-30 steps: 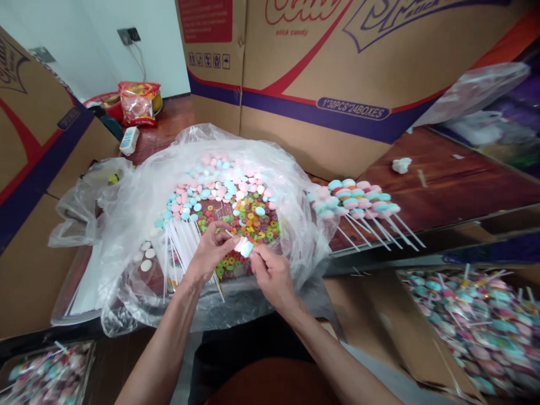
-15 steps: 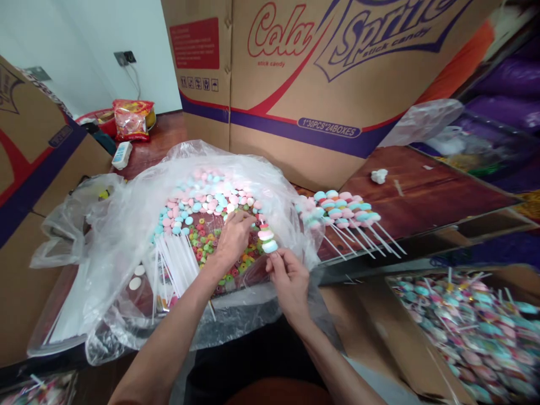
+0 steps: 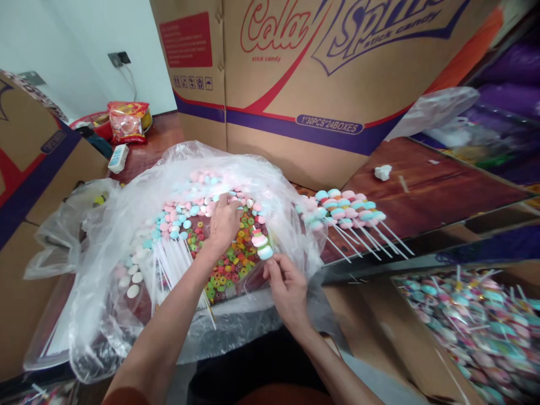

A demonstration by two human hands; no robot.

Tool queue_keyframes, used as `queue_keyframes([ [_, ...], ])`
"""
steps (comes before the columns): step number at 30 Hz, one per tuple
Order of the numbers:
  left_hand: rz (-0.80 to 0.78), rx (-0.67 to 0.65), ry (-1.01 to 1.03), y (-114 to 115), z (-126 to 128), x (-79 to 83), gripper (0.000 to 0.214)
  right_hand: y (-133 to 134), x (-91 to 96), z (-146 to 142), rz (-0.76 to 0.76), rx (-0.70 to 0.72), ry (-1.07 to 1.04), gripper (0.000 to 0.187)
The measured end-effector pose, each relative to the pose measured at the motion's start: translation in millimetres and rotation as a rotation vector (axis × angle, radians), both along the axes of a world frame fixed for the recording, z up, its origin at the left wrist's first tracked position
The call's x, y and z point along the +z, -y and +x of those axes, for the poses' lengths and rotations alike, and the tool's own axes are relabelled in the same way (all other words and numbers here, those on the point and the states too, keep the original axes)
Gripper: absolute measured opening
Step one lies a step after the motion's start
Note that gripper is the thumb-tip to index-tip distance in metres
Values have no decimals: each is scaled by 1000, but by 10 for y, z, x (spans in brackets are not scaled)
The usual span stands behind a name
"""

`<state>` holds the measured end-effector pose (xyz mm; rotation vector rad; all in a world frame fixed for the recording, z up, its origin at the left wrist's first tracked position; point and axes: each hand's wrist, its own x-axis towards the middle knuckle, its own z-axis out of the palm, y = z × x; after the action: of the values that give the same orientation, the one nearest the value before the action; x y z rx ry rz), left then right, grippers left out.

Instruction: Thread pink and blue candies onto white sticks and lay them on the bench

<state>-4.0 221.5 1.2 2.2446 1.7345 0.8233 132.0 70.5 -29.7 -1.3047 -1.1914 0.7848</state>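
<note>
My right hand (image 3: 289,289) pinches the stick of a candy skewer (image 3: 261,243), which leans up and to the left with pink, green, white and blue pieces threaded on it. Over the far part of the candy pile, my left hand (image 3: 225,222) has its fingers bent down and close together among pink, white and blue candies (image 3: 185,211). What is between those fingertips is hidden. Small coloured ring candies (image 3: 230,270) lie between the two hands. A bundle of white sticks (image 3: 171,261) rests left of my left forearm.
Clear plastic sheeting (image 3: 122,225) surrounds the candies. Finished skewers (image 3: 350,208) lie stacked on the table (image 3: 430,180) at right. A large cardboard box (image 3: 287,95) stands behind. Below right, an open carton (image 3: 392,343) holds many wrapped candy skewers.
My left hand has moved away from the skewer, up and left to the pink and blue candies. The skewer in my right hand has shifted slightly left and down.
</note>
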Motion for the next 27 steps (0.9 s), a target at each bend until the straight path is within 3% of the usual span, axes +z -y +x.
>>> queue_keyframes([
  [2, 2, 16, -86, -44, 39, -5, 21, 0, 4, -2, -2, 6, 2, 28],
  [4, 0, 43, -33, -64, 15, 14, 21, -1, 12, -1, -8, 8, 11, 28],
  [8, -114, 76, 393, 50, -211, 113, 14, -5, 28, 0, -17, 16, 21, 29],
  [11, -315, 22, 730, 311, -408, 145, 18, -13, 36, 2, -25, 43, 25, 29],
  [14, -422, -12, 919, 627, -513, 103, 33, -25, 33, 5, -40, 91, 47, 29],
  [19, -389, -51, 995, 972, -512, 9, 33, -37, 40, -35, -55, 189, 85, 28],
  [27, -343, 23, 1055, 1110, -516, -19, 40, -13, 52, -191, -84, 345, 57, 27],
])
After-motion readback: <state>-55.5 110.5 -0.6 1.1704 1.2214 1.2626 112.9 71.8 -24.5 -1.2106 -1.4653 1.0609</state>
